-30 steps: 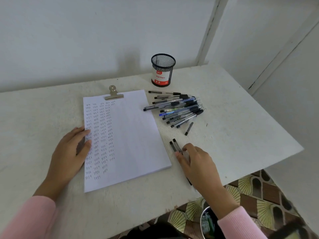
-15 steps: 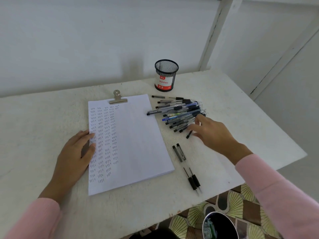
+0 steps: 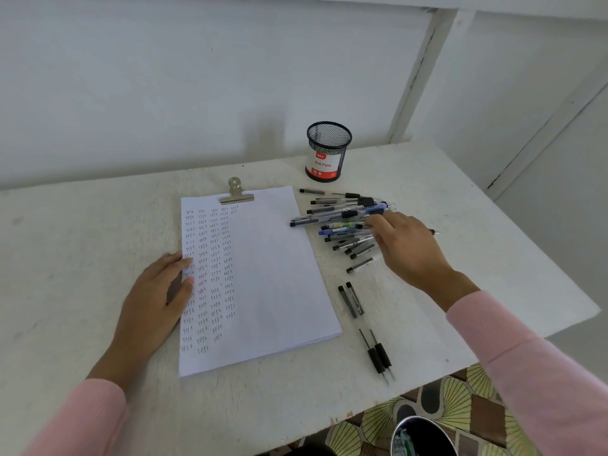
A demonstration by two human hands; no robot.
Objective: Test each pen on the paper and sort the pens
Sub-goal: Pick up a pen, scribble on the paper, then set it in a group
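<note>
A clipped stack of white paper [image 3: 273, 278] lies mid-table, its left side filled with columns of small handwritten test marks. My left hand [image 3: 154, 301] rests flat on the paper's left edge, fingers spread. A pile of pens [image 3: 339, 225] lies right of the paper. My right hand [image 3: 408, 245] sits over the pile's right end with fingers curled down onto the pens. A dark pen tip [image 3: 435, 231] pokes out beyond the hand; whether the hand grips it is hidden. Two uncapped black pens [image 3: 380, 357] lie side by side near the front edge, with two caps [image 3: 351, 299] above them.
A black mesh pen cup [image 3: 329, 151] stands behind the pile near the wall. One loose cap [image 3: 359, 264] lies below the pile. The table's front-right edge [image 3: 460, 366] runs diagonally close to the two pens. A dark round bin [image 3: 424, 436] stands on the patterned floor below.
My right hand left the two pens near the front edge and moved up and right onto the pen pile. My left hand stayed on the paper.
</note>
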